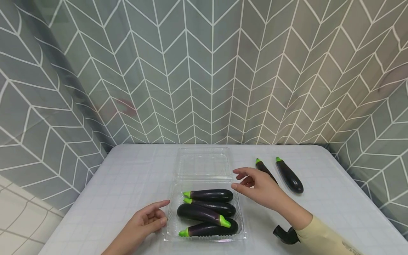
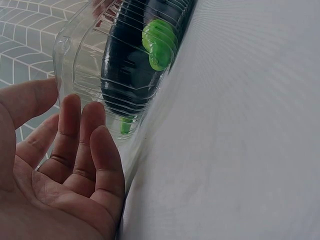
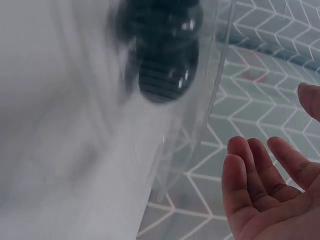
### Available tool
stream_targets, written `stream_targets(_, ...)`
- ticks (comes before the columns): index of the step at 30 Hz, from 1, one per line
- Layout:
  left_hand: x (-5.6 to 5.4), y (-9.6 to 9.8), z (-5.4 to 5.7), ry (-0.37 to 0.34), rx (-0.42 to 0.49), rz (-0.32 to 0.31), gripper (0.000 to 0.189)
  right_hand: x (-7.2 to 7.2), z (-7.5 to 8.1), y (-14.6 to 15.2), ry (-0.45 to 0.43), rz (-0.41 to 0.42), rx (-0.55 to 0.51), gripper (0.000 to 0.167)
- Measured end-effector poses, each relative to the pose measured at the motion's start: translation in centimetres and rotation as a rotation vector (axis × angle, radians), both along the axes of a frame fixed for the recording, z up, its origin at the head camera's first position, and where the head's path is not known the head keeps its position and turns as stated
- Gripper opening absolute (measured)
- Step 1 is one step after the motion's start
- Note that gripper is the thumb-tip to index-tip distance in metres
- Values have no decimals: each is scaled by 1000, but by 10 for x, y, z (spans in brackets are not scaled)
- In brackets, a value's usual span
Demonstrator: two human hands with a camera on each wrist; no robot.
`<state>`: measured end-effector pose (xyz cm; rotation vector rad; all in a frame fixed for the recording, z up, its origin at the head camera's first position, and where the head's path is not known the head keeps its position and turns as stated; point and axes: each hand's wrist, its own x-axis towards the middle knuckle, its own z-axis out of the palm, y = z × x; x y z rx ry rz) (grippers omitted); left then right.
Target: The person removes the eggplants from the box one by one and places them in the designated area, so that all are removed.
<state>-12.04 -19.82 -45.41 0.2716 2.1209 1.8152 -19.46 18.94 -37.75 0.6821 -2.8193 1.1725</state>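
Observation:
A clear plastic clamshell box (image 1: 243, 226) lies on the table with its lid (image 1: 204, 163) folded back away from me. Several dark eggplants (image 1: 204, 213) with green stem ends lie in its base, one crossing over the others. My left hand (image 1: 148, 219) is at the box's left side, thumb and fingertips right at the rim, fingers loosely bent; the left wrist view shows its palm (image 2: 70, 185) beside the ribbed wall. Over the box's right edge, near the hinge, hovers my right hand (image 1: 259, 186), holding nothing, its fingers (image 3: 235, 175) relaxed and apart from the wall.
Two more eggplants lie at the right: one (image 1: 289, 175) in full view, the other (image 1: 264, 168) partly hidden behind my right hand. A black curved object (image 1: 285, 234) shows beside the right sleeve (image 1: 322, 237). A patterned curtain (image 1: 197, 71) stands behind the white-covered table (image 1: 134, 170).

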Motion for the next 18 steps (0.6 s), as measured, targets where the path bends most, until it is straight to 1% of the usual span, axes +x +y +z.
stream_targets(3,0,0,0,0,3,-2,59,5,-2,-6,-6,33,-16,49)
stream_targets(8,-1,0,-1,5,7,-5,59,13,-7,-15,-42,91,-60,49)
stream_targets(13,-1,0,-1,-21,21,6,59,19,-15,-23,-54,144,-90,47)
stream_targets(15,-1,0,-2,-26,25,7,59,20,-18,-25,-59,163,-92,46)
stream_targets(18,-1,-1,-2,-7,16,0,59,23,-21,-29,-69,182,-79,46)
